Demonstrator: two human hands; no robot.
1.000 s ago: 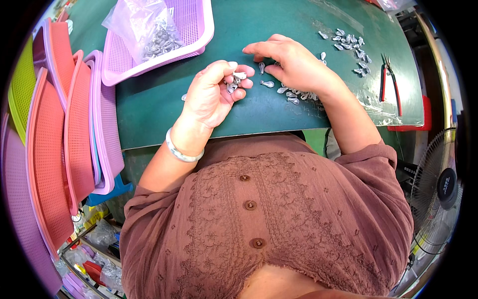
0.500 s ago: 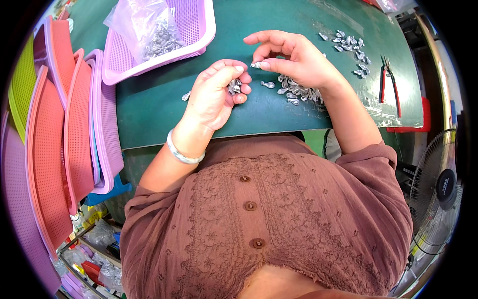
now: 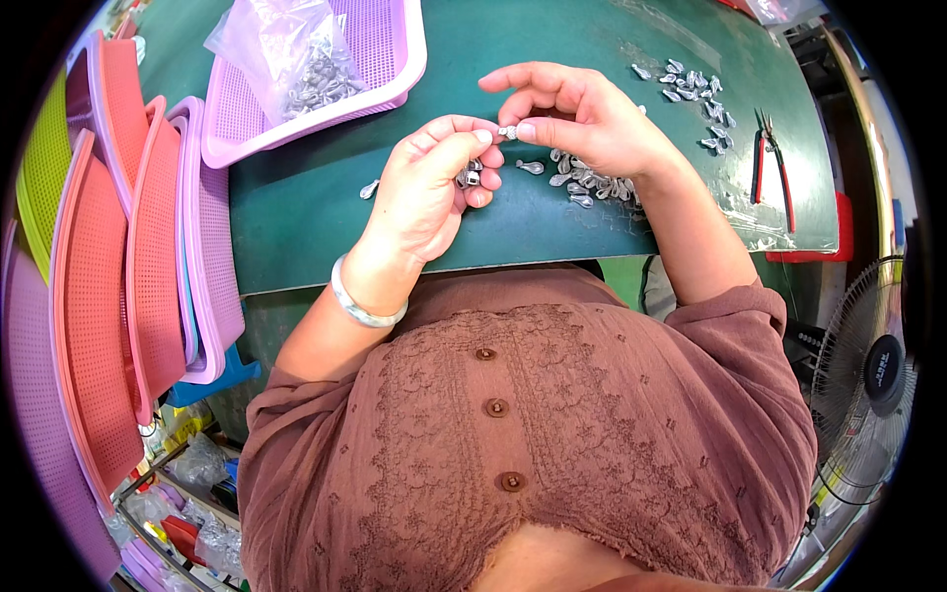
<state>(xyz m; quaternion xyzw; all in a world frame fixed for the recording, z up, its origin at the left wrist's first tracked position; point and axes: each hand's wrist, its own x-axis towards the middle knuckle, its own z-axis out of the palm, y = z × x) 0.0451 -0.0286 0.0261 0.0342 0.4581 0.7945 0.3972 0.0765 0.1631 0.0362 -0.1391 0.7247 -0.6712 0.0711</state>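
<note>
My left hand (image 3: 434, 173) is closed over a few small silvery metal pieces (image 3: 470, 176) that show between its curled fingers. Between the thumb and forefinger of my right hand (image 3: 577, 116) is one small silvery metal piece (image 3: 509, 132), and the left thumb and fingertip meet its other end. A loose pile of similar drop-shaped metal pieces (image 3: 599, 185) lies on the green table, partly behind my right wrist. One single piece (image 3: 530, 167) rests just left of that pile, and another (image 3: 369, 189) lies beside my left wrist.
A purple perforated basket (image 3: 222, 138) holds a clear bag (image 3: 286, 49) of metal pieces. More pieces (image 3: 681, 89) are scattered at the far right, near red-handled pliers (image 3: 773, 168). Stacked coloured baskets (image 3: 94, 296) stand left of the table; a fan (image 3: 858, 385) is at the right.
My two hands' fingertips have come together, so the left thumb and finger now touch the small piece in my right hand. The pieces on the table stay put.
</note>
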